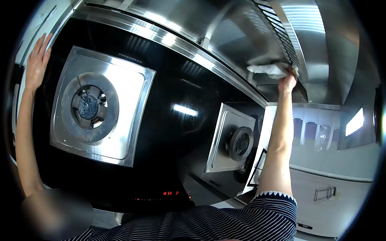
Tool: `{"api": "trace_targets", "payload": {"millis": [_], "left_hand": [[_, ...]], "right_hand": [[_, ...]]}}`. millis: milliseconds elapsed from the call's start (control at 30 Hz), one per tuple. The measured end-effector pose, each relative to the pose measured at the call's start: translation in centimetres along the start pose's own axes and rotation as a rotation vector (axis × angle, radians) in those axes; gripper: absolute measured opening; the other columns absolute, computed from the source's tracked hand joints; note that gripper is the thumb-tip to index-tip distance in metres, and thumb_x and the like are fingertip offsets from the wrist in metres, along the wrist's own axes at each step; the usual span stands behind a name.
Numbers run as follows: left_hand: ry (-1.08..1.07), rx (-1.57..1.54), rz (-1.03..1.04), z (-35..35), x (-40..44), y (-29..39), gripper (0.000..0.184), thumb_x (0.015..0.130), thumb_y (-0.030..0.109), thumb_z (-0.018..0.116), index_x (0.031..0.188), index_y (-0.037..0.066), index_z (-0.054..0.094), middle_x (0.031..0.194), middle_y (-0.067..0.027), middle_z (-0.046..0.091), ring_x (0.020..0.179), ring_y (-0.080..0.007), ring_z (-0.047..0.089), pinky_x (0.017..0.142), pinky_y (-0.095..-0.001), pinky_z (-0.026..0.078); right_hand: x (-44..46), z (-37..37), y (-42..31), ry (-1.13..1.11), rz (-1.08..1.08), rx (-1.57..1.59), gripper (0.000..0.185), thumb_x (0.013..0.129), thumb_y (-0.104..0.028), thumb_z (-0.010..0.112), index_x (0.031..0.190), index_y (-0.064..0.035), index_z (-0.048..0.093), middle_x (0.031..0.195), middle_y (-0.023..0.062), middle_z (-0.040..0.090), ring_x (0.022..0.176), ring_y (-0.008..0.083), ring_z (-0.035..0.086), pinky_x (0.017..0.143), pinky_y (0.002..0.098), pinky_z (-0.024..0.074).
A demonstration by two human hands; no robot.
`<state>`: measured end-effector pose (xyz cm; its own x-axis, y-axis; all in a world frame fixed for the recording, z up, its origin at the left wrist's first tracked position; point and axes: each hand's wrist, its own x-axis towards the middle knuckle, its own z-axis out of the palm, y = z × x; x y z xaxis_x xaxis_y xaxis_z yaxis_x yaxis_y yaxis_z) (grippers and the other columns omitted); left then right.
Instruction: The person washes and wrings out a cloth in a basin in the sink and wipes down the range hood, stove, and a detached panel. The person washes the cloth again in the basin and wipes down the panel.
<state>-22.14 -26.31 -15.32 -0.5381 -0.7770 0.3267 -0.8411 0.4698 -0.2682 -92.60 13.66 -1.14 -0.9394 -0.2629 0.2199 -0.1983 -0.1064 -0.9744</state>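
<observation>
While reaching up and to the right with a nearly straight right arm (281, 140), grips a crumpled white cloth (268, 70) in the curled fingers of the right hand (287, 82). Holds it against, or perhaps only just in front of, a stainless-steel panel (237, 44), right beside a slotted steel grille (277, 30); hard to judge contact at this slant, with so much glare on the metal. Lets the white folds trail out leftward from the fist.

Lays the left hand (37, 66) at the opposite side, loose of any grasp, with fingers straight and pointing away, along the metal edge of a pale panel (54, 24). Keeps it just beside the left border of a black glass cooktop (165, 136), well apart from the cloth.

Spans that cooktop between the two arms: fitted with a left burner (88, 106) in a broad squarish steel tray (134, 80), and farther right with a second burner (241, 142) in a smaller-looking tray (221, 138). Glows red near the bottom edge from a digital display (170, 193).

To the right of the outstretched arm, gives onto a white cabinet (309, 180) with a wire rack (325, 194) on the front. Wears a dark, white-striped sleeve (275, 207) with zigzag trim.
</observation>
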Motion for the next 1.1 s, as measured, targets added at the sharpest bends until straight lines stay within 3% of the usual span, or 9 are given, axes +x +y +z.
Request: {"api": "trace_targets", "payload": {"millis": [100,233,367,467,567,633,733,833,1100], "left_hand": [[0.038,-0.014,0.014,0.4,-0.1,0.0,0.042,0.094,0.036,0.033,0.135,0.025,0.034,0.140,-0.0032,0.031,0.128,-0.0241,0.030,0.106,-0.0390,0.024],[0.082,-0.089,0.061,0.3,-0.2,-0.3,0.042,0.094,0.035,0.033,0.135,0.026,0.034,0.140,-0.0043,0.032,0.128,-0.0242,0.031,0.105,-0.0400,0.024],[0.060,-0.073,0.050,-0.1,-0.4,-0.2,0.042,0.094,0.036,0.033,0.135,0.025,0.035,0.139,-0.0044,0.033,0.129,-0.0235,0.030,0.105,-0.0400,0.025],[0.059,-0.100,0.049,-0.4,-0.1,0.3,0.042,0.094,0.035,0.034,0.134,0.025,0.036,0.139,-0.0047,0.033,0.129,-0.0236,0.029,0.104,-0.0396,0.025],[0.057,-0.113,0.047,-0.6,-0.2,0.2,0.042,0.093,0.036,0.035,0.134,0.025,0.035,0.139,-0.0061,0.032,0.129,-0.0250,0.028,0.104,-0.0426,0.025],[0.028,-0.144,0.038,-0.9,-0.2,0.3,0.043,0.093,0.037,0.035,0.134,0.024,0.035,0.139,-0.0063,0.032,0.129,-0.0252,0.028,0.104,-0.0442,0.024],[-0.007,-0.163,0.016,-1.6,-0.2,0.7,0.044,0.092,0.032,0.039,0.135,0.022,0.035,0.140,-0.0064,0.031,0.130,-0.0248,0.027,0.104,-0.0428,0.023],[-0.047,-0.218,-0.022,-2.5,-0.2,1.0,0.045,0.091,0.028,0.042,0.134,0.020,0.035,0.141,-0.0066,0.029,0.131,-0.0252,0.026,0.104,-0.0452,0.022],[-0.088,-0.273,-0.053,-3.6,-0.1,1.1,0.044,0.091,0.030,0.042,0.133,0.020,0.037,0.141,-0.0064,0.030,0.131,-0.0258,0.025,0.105,-0.0451,0.021]], "right_hand": [[0.1,-3.9,0.4,0.092,0.014,-0.699,0.031,0.077,-0.018,0.061,0.103,0.0002,0.061,0.096,0.0072,0.063,0.088,0.0185,0.058,0.075,0.0315,0.0437],[-1.1,-1.1,7.5,-0.256,-0.078,-1.450,0.032,0.075,-0.021,0.060,0.097,0.0013,0.062,0.092,0.0179,0.064,0.085,0.0246,0.060,0.077,0.0361,0.0446],[-8.2,11.5,8.1,-0.529,-0.019,-0.822,0.026,0.075,-0.022,0.059,0.079,0.0036,0.061,0.062,0.0099,0.058,0.056,0.0212,0.053,0.055,0.0355,0.0417],[-12.9,20.4,5.3,-0.638,-0.006,-1.001,0.029,0.076,-0.023,0.057,0.088,0.0035,0.061,0.079,0.0195,0.063,0.075,0.0295,0.061,0.070,0.0376,0.0447],[-15.5,24.3,3.9,-0.681,-0.373,-1.106,0.028,0.077,-0.019,0.054,0.094,0.0009,0.061,0.092,0.0260,0.060,0.090,0.0387,0.058,0.077,0.0413,0.0447],[-15.4,25.0,4.4,-0.799,-0.587,-0.995,0.027,0.082,-0.013,0.049,0.106,-0.0048,0.059,0.097,0.0188,0.063,0.092,0.0269,0.060,0.078,0.0357,0.0441],[-16.9,29.9,3.1,-0.981,-0.330,-1.142,0.030,0.079,-0.007,0.044,0.105,-0.0017,0.059,0.098,0.0207,0.062,0.094,0.0280,0.060,0.082,0.0351,0.0442],[-18.6,33.1,5.7,-1.124,-0.475,-1.420,0.035,0.074,-0.007,0.047,0.106,-0.0028,0.060,0.100,0.0230,0.060,0.097,0.0325,0.057,0.085,0.0356,0.0434],[-22.2,45.7,8.0,-1.170,-0.253,-1.022,0.032,0.075,-0.009,0.049,0.104,-0.0017,0.060,0.101,0.0216,0.059,0.099,0.0338,0.056,0.085,0.0373,0.0437]]}}
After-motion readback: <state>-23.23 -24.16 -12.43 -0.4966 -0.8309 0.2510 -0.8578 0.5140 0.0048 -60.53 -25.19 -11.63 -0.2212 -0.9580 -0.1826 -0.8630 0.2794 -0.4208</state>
